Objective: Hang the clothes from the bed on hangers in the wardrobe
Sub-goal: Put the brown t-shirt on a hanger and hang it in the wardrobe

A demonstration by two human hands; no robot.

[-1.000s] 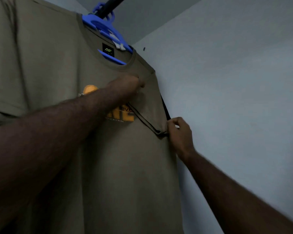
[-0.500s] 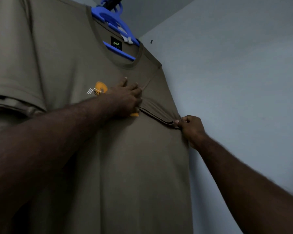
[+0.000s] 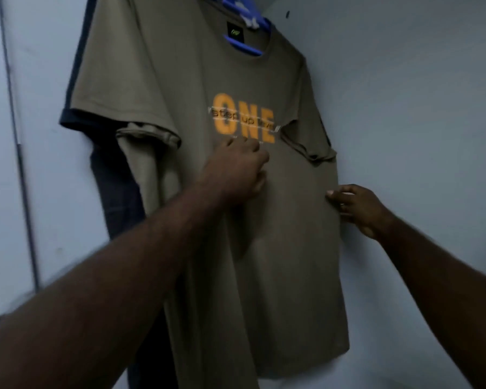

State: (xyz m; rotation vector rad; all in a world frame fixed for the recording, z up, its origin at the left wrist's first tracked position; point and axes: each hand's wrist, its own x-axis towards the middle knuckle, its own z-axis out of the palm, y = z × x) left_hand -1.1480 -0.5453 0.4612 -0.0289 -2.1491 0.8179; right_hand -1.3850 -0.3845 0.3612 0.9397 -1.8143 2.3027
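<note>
Pale, smooth wall [image 3: 418, 108]. Olive knit shirt [image 3: 278, 262], orange "ONE" print, hangs flat on blue plastic hanger [image 3: 246, 47] over dark garment [image 3: 115, 197]. Left hand [image 3: 236, 169] rests on chest below print, fingers bent; grip unclear, blurred. Right hand [image 3: 359, 209] loose, near-straight fingertips touching shirt's side edge.

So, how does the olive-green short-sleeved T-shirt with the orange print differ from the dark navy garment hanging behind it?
The olive-green short-sleeved T-shirt hangs in front, in plain view; the dark navy garment hangs behind it, mostly hidden. The T-shirt carries an orange ONE print; the navy garment shows no print. The left hand and right hand touch the T-shirt, not the navy garment. Both hang beside the pale wall and show a short sleeve.
</note>
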